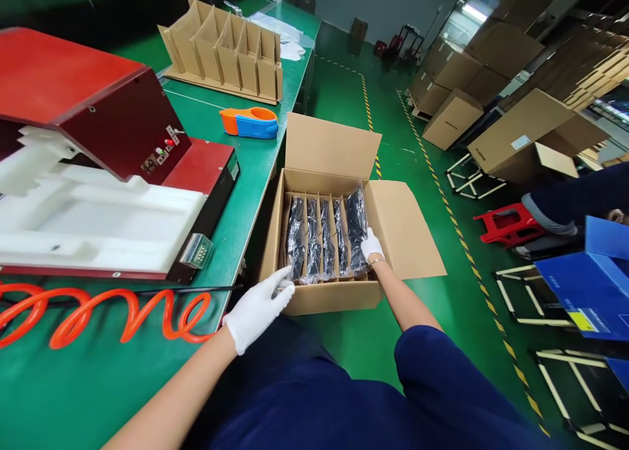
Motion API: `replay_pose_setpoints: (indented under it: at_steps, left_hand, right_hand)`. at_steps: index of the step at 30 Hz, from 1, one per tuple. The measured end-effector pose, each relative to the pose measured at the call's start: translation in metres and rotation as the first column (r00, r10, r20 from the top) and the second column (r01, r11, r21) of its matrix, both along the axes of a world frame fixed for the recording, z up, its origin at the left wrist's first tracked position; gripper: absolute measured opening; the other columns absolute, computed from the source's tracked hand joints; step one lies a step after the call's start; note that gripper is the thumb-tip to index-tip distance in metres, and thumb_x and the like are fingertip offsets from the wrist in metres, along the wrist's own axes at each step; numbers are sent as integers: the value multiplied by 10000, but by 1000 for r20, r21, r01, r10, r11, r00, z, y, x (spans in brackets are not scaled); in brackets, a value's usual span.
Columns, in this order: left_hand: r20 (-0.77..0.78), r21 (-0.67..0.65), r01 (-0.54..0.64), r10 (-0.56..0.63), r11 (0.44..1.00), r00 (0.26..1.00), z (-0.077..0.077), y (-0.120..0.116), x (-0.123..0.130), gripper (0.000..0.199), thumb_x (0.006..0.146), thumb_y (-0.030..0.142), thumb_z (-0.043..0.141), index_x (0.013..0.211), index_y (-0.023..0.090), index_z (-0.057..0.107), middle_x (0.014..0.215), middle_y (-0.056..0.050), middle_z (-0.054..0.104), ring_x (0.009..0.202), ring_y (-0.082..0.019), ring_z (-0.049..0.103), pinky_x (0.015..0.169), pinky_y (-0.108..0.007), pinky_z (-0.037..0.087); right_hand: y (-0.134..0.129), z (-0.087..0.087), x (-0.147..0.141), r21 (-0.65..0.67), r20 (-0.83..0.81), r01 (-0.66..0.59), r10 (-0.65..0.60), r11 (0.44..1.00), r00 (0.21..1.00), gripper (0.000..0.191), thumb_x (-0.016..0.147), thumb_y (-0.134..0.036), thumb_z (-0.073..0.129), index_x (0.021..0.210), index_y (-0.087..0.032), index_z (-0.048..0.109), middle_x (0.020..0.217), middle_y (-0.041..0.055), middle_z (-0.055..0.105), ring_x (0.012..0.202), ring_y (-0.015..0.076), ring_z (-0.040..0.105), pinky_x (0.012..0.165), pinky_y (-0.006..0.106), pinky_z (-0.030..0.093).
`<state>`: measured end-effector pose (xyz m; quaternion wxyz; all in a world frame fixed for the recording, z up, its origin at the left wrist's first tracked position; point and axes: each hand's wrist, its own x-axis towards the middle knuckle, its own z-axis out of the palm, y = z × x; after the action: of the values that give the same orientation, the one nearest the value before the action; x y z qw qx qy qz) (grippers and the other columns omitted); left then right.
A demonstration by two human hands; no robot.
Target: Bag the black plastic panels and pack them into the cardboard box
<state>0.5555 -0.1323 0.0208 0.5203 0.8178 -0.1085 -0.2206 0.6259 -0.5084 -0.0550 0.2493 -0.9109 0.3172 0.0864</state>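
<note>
An open cardboard box [328, 299] stands below me, split by cardboard dividers into narrow slots. Several black items in clear plastic bags stand in it side by side; their exact kind is hidden by the wrapping. My right hand [372, 245], in a white glove, grips the edge of the rightmost bagged black item [356, 224], which leans at the box's right wall. My left hand [260, 308], also gloved, hovers at the front left corner of the box with fingers stretched and thumb apart, close to the leftmost bagged item [295, 234]. It holds nothing visible.
Left of the box is a green workbench [246, 221] with a red-and-white machine [98, 194], a coiled orange hose [132, 312], a tape dispenser [250, 122] and a cardboard divider [226, 50]. At right are a red stool [511, 224], a blue box [590, 286] and a seated person.
</note>
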Motion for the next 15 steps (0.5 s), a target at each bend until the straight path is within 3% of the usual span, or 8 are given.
replay_pose_setpoints:
  at_steps: [5, 10, 15]
  left_hand:
    - [-1, 71, 54, -54, 996, 999, 2, -1, -1, 680, 888, 505, 489, 1450, 129, 561, 1085, -97, 781, 1035, -266, 726, 996, -409, 541]
    - [-5, 107, 95, -95, 990, 995, 4, -3, -2, 664, 900, 500, 473, 1452, 143, 565, 1070, -85, 783, 1029, -267, 734, 965, -394, 550]
    - [14, 114, 106, -108, 988, 994, 2, -3, -2, 591, 914, 461, 492, 1428, 188, 595, 1032, -69, 794, 980, -269, 747, 895, -391, 566]
  right_hand:
    - [-3, -8, -14, -124, -145, -34, 16, 992, 989, 474, 1022, -366, 614, 1437, -153, 532, 1389, 147, 581, 1197, 253, 630, 1024, 465, 553]
    - [7, -13, -23, -207, -281, -155, 93, 966, 955, 518, 1025, -402, 604, 1475, -169, 498, 1418, 147, 559, 1209, 265, 621, 1026, 488, 549]
    - [23, -21, -25, -216, -391, -340, 238, 915, 889, 661, 1018, -470, 584, 1576, -182, 378, 1610, 178, 367, 1369, 324, 513, 1135, 546, 452]
